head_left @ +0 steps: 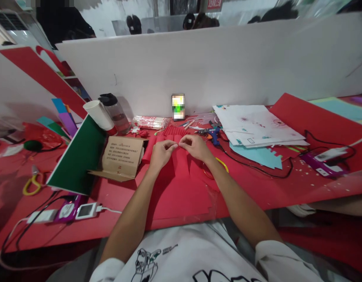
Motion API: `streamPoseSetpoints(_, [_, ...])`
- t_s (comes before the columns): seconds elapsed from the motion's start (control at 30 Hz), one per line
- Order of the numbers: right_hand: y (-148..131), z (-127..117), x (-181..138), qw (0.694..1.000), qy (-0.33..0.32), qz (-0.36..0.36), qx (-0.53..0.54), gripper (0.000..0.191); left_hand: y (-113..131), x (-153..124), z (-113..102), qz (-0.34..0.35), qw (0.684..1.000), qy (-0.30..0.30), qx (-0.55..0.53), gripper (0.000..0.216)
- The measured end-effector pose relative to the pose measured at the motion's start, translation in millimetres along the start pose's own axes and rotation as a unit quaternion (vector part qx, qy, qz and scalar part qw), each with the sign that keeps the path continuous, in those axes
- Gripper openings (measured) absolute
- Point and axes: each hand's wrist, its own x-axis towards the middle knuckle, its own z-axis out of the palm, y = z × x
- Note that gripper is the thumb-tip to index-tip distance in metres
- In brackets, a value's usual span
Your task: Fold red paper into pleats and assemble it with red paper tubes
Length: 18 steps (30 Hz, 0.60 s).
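Note:
My left hand [164,152] and my right hand [195,147] meet over the middle of the table, thumbs and fingertips pinched almost together. Between them is a piece of red paper [180,160], bent into folds; the exact spot they grip is partly covered by my fingers. Pleated red paper [175,130] lies just beyond the fingertips. Closer to my body, a flat red sheet [181,197] spreads under my forearms. Scissors with yellow handles [222,165] lie partly behind my right forearm. A blue glue gun [213,135] is right of my right hand.
An opened cardboard box [120,156], a green board [77,160] and a bottle [116,113] stand left. A phone [178,106] leans on the white partition [198,70]. White sheets [257,125] lie right. Cables run from purple power strips [324,164] on the red table [116,196].

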Motion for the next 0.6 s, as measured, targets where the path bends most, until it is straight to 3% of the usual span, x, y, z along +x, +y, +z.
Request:
streamPoseSetpoints(0.27, [-0.7,-0.1,0.1,1.0,0.005,0.006,0.007,0.014,3.0,-0.9,-0.9,0.004,1.0,0.018,0.01,0.019])
streamPoseSetpoints(0.6, [7.6,-6.1,2.5,0.992,-0.007,-0.005,0.122,0.02,3.2,2.2,-5.3,0.019,0.998,0.014,-0.051,0.019])
